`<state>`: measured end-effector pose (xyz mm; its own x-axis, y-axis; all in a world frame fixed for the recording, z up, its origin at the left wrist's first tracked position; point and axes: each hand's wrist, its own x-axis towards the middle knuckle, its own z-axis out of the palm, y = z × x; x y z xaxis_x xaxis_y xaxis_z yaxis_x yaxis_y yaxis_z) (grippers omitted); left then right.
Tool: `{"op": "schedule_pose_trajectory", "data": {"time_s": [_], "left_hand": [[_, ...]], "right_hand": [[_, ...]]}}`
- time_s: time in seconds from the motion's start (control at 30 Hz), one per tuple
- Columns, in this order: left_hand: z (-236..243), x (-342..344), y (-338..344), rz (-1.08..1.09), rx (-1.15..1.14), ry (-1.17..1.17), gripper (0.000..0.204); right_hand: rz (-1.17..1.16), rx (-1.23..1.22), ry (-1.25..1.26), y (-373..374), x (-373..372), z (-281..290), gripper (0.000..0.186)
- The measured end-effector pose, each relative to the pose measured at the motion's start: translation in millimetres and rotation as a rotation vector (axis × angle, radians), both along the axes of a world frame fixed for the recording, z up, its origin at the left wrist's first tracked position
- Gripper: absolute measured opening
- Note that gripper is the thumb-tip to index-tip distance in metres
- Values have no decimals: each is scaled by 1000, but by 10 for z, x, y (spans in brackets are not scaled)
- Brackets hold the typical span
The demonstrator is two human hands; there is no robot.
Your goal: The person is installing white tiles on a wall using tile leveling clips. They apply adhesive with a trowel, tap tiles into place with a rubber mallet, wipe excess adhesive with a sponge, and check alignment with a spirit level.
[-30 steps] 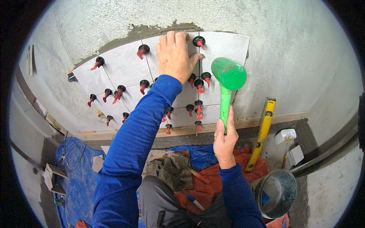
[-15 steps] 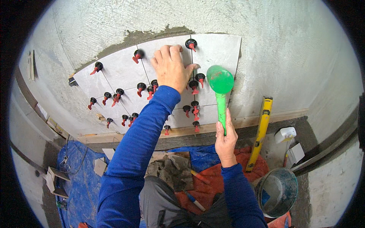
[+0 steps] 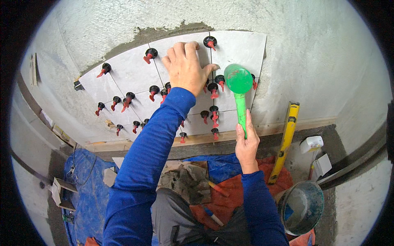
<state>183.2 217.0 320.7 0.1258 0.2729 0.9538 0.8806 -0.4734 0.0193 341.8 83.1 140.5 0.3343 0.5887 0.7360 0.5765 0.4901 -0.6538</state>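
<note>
Light grey tiles (image 3: 238, 47) cover the lower part of the wall ahead of me. Along their joints sit several levelling clips (image 3: 209, 42) with black round bases and red handles. My left hand (image 3: 186, 67) lies on an upper middle tile, fingers stretched upward and thumb out to the right, gripping nothing. In my right hand (image 3: 247, 145) is the handle of a green mallet (image 3: 239, 78). Its head is up in front of the right-hand tiles; whether it touches them I cannot tell. My left hand and sleeve hide some clips.
A yellow spirit level (image 3: 284, 143) leans upright at the right, near a bucket (image 3: 301, 209). A wooden batten (image 3: 279, 128) runs under the tiles. Blue sheeting (image 3: 88, 186) and an orange-red cloth (image 3: 230, 194) lie below. Grey mortar (image 3: 164, 35) shows above the top tile edge.
The whole view has shifted slightly. Relative to the tiles, the mallet has moved a little left, and a clip at its right now shows. My left hand stays on the tile.
</note>
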Motion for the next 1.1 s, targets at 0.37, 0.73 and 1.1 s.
{"op": "schedule_pose_trajectory", "data": {"time_s": [0.37,0.73,1.1], "left_hand": [[-4,-17,28,-9,13,-1,73],[14,25,-6,20,-47,-30,75],[-49,-138,-15,-84,-37,-31,57]], "right_hand": [[21,-19,17,21,38,61,52],[48,7,15,-9,53,83,51],[24,22,68,-158,18,88,52]]}}
